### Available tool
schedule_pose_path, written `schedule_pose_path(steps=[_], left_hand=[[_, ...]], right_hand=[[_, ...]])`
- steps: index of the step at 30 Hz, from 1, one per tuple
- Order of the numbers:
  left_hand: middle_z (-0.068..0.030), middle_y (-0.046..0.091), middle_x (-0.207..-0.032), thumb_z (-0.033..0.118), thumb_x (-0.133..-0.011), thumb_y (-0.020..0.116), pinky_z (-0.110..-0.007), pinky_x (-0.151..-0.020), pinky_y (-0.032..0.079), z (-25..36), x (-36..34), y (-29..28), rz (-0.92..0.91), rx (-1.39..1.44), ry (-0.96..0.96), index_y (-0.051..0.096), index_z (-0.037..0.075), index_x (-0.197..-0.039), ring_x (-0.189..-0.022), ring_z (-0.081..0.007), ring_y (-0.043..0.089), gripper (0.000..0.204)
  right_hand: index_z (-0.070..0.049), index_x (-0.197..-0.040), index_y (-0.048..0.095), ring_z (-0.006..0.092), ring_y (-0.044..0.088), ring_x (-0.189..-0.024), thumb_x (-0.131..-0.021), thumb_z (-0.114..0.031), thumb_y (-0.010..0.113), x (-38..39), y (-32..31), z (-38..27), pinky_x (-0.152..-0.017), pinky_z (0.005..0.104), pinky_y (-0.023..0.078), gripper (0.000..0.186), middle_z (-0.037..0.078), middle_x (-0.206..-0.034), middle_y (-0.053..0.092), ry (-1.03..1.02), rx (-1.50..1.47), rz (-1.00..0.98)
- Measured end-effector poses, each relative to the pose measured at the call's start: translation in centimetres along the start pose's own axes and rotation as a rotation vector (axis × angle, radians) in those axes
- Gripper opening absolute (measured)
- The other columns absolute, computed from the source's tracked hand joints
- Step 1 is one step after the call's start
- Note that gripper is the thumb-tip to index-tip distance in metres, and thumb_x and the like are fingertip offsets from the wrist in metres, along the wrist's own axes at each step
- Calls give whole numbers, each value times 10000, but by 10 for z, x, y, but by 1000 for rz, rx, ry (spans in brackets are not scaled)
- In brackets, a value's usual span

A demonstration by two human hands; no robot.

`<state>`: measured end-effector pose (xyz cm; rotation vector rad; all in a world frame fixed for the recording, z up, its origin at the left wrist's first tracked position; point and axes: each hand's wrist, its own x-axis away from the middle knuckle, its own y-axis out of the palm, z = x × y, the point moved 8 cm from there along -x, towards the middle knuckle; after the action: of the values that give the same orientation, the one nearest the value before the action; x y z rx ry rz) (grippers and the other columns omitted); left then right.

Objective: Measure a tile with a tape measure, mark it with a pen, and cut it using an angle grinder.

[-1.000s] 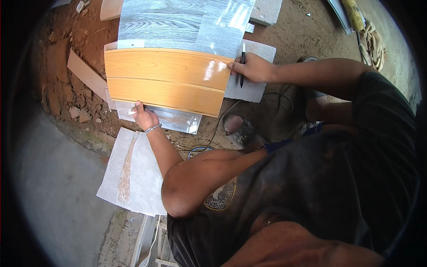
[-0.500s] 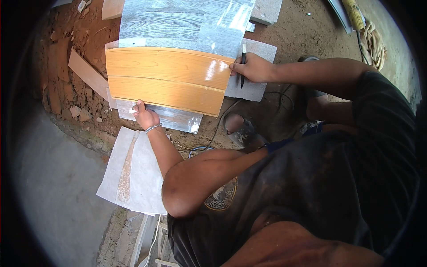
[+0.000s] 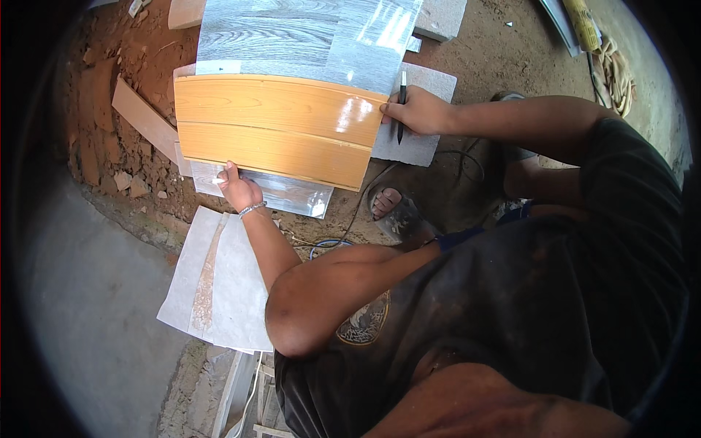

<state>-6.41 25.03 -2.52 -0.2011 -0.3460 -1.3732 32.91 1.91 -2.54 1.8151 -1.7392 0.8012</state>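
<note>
An orange wood-look panel (image 3: 274, 131) with a lengthwise groove lies across a longer grey wood-grain plank (image 3: 270, 36), which shows beyond its far edge and again below its near edge. My left hand (image 3: 241, 191) is closed at the panel's near edge, thumb on top; a small white thing (image 3: 218, 179) shows by its fingers, too small to name. At the panel's right end my right hand (image 3: 420, 111) pinches the edge between thumb and finger. That same hand also keeps a black pen (image 3: 401, 109) upright-looking between its fingers. The fingers under the panel are hidden.
Pale stone slabs (image 3: 423, 80) lie under and beside the planks. Grey-white tile pieces (image 3: 241, 292) sit near my left elbow. Rubble and red soil (image 3: 139, 160) spread at the left. A dark cable (image 3: 358, 208) runs near my sandalled foot (image 3: 387, 203).
Both hands keep their hold on the panel, which sits almost exactly where it was. The toes of my foot show more plainly now.
</note>
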Motion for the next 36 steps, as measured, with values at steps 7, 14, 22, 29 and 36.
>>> schedule_pose_path(steps=[7, 14, 22, 29, 36], left_hand=[[-33, 644, -925, 2, -965, 652, -331, -900, 453, -1, -1, 0, -15, -2, -7, 402, 163, -777, -942, -149, 589, 352], [-37, 648, -927, 0, -969, 645, -334, -913, 450, 0, 0, 2, -27, 5, 1, 404, 159, -776, -949, -156, 591, 348], [-38, 648, -944, 3, -971, 644, -346, -928, 446, -2, -1, -1, 4, 18, -19, 407, 158, -779, -964, -163, 588, 342], [-37, 644, -940, -1, -968, 644, -356, -940, 438, 2, 0, 4, -38, 11, 15, 406, 157, -781, -963, -166, 581, 341], [-30, 635, -939, -4, -962, 652, -351, -933, 434, 0, -2, 2, -34, 29, 6, 406, 159, -780, -957, -158, 571, 347]], right_hand=[[-18, -922, 704, 128, 550, -448, -1032, -339, 507, -3, 1, 0, -492, 313, 453, 393, 32, -523, 548, 2, 12, -30], [22, -952, 681, 133, 581, -452, -1046, -374, 501, -2, -1, -2, -496, 302, 467, 445, 43, -521, 575, 40, 18, -60], [21, -953, 675, 131, 595, -465, -1048, -391, 505, -2, 2, -2, -498, 300, 475, 455, 39, -527, 582, 17, 0, -75], [-14, -956, 699, 120, 586, -465, -1039, -398, 514, -2, 2, 0, -501, 304, 466, 434, 33, -524, 578, 30, 28, -73], [-19, -971, 710, 126, 591, -472, -1041, -399, 500, -2, 2, 0, -515, 309, 470, 440, 31, -519, 576, 25, 11, -68]])
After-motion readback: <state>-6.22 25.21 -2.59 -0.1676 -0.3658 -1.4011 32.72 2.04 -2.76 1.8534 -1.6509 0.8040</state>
